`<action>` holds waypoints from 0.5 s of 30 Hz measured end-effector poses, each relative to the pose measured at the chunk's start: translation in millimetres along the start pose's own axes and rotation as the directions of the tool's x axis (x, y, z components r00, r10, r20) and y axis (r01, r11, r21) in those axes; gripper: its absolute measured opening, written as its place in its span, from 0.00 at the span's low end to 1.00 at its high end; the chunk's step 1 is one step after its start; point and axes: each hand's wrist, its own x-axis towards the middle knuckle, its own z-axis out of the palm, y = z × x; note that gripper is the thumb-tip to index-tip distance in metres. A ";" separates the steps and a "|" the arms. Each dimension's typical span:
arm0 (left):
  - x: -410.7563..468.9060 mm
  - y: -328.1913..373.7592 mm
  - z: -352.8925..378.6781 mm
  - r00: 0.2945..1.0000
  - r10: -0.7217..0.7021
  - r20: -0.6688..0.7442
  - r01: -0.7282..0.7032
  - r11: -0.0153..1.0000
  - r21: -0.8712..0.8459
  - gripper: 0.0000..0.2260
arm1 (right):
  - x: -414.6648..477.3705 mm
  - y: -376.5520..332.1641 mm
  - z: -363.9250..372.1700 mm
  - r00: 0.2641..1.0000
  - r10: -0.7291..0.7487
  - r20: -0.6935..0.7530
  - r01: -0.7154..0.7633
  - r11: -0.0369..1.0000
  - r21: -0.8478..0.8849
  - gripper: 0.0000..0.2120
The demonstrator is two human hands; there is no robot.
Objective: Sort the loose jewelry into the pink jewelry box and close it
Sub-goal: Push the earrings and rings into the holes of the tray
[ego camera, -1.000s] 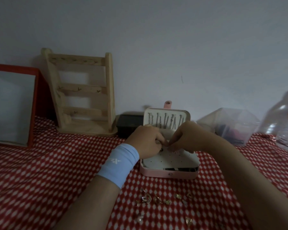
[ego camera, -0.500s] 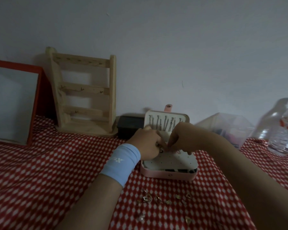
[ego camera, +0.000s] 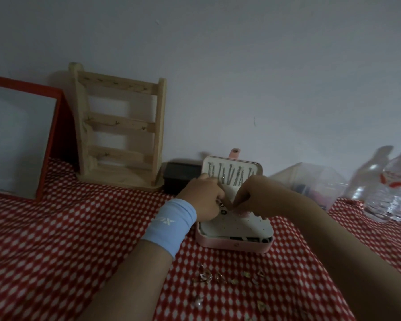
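The pink jewelry box (ego camera: 234,245) lies open on the red-and-white cloth. Its lid (ego camera: 232,161) stands upright with several silver chains hanging inside. My left hand (ego camera: 202,198), with a blue wristband, and my right hand (ego camera: 262,195) meet over the far left of the white perforated panel (ego camera: 241,225). Both hands' fingertips pinch a small earring between them, mostly hidden. Two dark studs (ego camera: 222,212) sit in the panel just below my fingers. Loose gold jewelry (ego camera: 205,276) lies scattered on the cloth in front of the box, with more pieces (ego camera: 261,305) nearer me.
A wooden hanging rack (ego camera: 118,126) leans on the wall at the back left, beside a red-framed board (ego camera: 19,135). A black box (ego camera: 178,174) sits left of the lid. A clear plastic container (ego camera: 310,181) and water bottles (ego camera: 389,188) stand on the right.
Both hands stay together over the panel, working at the same spot. Two dark studs now show below my fingers. My view has shifted slightly.
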 end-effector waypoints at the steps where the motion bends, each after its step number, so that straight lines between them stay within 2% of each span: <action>1: -0.4 0.7 0.2 1.000 0.003 0.003 -0.003 1.000 -0.001 0.17 | 0.2 -0.3 -0.1 1.000 0.002 0.000 -0.002 1.000 -0.008 0.08; 8: -1.7 3.7 0.8 0.998 0.060 -0.011 -0.060 0.998 0.023 0.20 | 3.8 -5.0 0.6 1.000 0.007 0.009 -0.007 0.998 -0.066 0.06; 15: -1.0 -10.2 -9.9 0.988 0.082 -0.130 -0.091 0.994 -0.062 0.19 | 6.7 -7.5 -0.5 1.000 0.021 0.019 -0.020 0.995 -0.094 0.09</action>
